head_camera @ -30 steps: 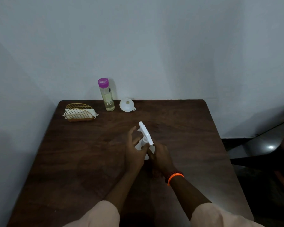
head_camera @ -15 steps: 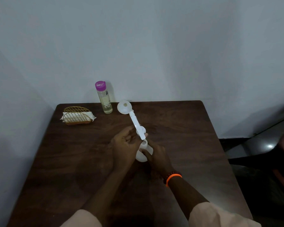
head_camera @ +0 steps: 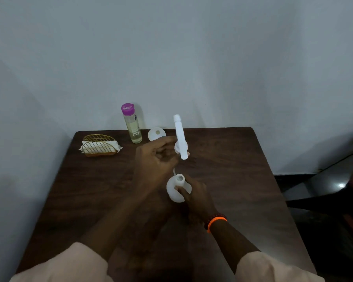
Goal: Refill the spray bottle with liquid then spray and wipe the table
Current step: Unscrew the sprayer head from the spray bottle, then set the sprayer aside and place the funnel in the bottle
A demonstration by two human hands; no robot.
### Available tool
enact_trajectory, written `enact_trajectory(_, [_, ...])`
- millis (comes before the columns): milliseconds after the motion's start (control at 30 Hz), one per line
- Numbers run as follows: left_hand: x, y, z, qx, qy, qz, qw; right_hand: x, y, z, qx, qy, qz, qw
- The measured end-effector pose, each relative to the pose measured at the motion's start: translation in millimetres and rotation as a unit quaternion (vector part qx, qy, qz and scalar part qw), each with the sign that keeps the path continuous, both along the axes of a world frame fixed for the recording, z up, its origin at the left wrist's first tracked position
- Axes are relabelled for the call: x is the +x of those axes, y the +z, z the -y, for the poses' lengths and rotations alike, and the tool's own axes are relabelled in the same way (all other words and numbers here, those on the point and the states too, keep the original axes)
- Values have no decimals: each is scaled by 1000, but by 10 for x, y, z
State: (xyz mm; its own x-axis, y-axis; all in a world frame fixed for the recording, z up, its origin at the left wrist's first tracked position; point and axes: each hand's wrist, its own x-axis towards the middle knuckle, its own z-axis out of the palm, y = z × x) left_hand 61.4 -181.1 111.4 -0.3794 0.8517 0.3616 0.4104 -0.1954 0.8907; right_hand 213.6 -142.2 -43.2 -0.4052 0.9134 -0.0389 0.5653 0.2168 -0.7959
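Note:
My right hand (head_camera: 195,194) grips the white spray bottle (head_camera: 176,189), which stands on the dark wooden table (head_camera: 232,180) with its neck open. My left hand (head_camera: 156,157) holds the white spray head (head_camera: 180,137) lifted clear above the bottle, and its thin dip tube hangs near the bottle's mouth. A clear refill bottle with a purple cap (head_camera: 131,124) stands at the table's far edge. Beside it lies a white funnel (head_camera: 156,133).
A gold wire holder with white napkins (head_camera: 99,146) sits at the far left corner of the table. A grey wall rises close behind the table and on its left. Dark floor and a chair lie to the right.
My left hand has pulled the spray head up and off the bottle, away from me. My right hand has kept its grip on the bottle body.

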Motion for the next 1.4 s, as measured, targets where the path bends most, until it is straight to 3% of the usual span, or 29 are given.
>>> enact_trajectory(133, [-26, 189, -186, -15, -6, -49, 999, 10, 14, 0, -3, 4, 3, 1000])
enact_trajectory(333, [-132, 439, -527, -43, -8, -5, 999, 22, 52, -2, -27, 15, 18, 999])
enact_trajectory(633, [-593, 293, -638, -138, 4, 154, 978, 27, 101, -15, -35, 20, 27, 999])
enact_trajectory(867, [-762, 45, -77, -121, 7, 227, 966, 29, 98, -1, -28, 25, 16, 999])
enact_trajectory(1200, [-762, -183, 430, -44, 112, 356, 927, 17, 116, 18, -25, 19, 22, 999])
enact_trajectory(1400, [-759, -437, 564, -58, 133, 376, 915, 14, 69, 23, -29, 13, 29, 999])
